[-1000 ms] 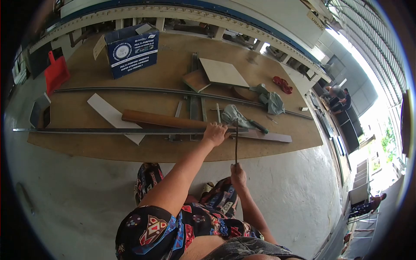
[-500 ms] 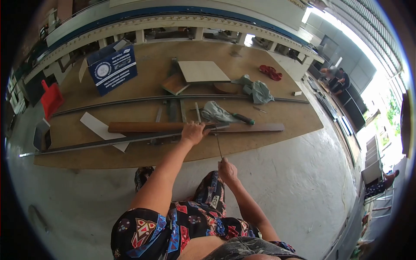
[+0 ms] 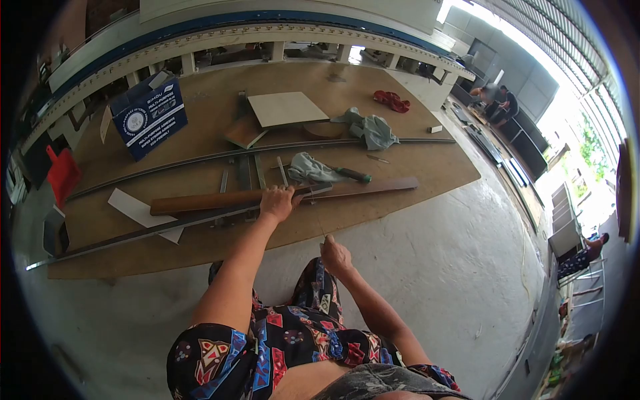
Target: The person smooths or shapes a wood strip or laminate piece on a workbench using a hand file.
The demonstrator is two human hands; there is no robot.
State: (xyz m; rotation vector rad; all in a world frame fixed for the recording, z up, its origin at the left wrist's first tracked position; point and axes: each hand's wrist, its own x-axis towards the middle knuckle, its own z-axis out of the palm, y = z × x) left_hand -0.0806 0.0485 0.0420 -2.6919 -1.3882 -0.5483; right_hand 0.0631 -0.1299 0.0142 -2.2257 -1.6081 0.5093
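My left hand (image 3: 277, 203) is wrapped round a long grey metal profile (image 3: 213, 215) near its right end. The profile slants down to the left, past the sheet's edge. In front of the sheet, my right hand (image 3: 336, 257) is closed in a pinch on a thin strip (image 3: 321, 221), which runs up toward the profile's end and shows only faintly. A brown wooden strip (image 3: 200, 202) lies behind the profile, partly hidden by my left hand. Beside them are a grey-green cloth (image 3: 312, 169) and a green-and-black handled tool (image 3: 353, 175).
On the brown sheet (image 3: 400, 200) are a blue box (image 3: 148, 117), a cream panel (image 3: 287, 109), a second cloth (image 3: 375, 131), a red item (image 3: 391, 101) and another long rail (image 3: 167, 168). A red dustpan (image 3: 63, 175) stands left. Other people (image 3: 503, 107) work at far right.
The whole view has shifted, so most things on the sheet appear further left. Both hands keep their holds. The thin strip shows less clearly than before.
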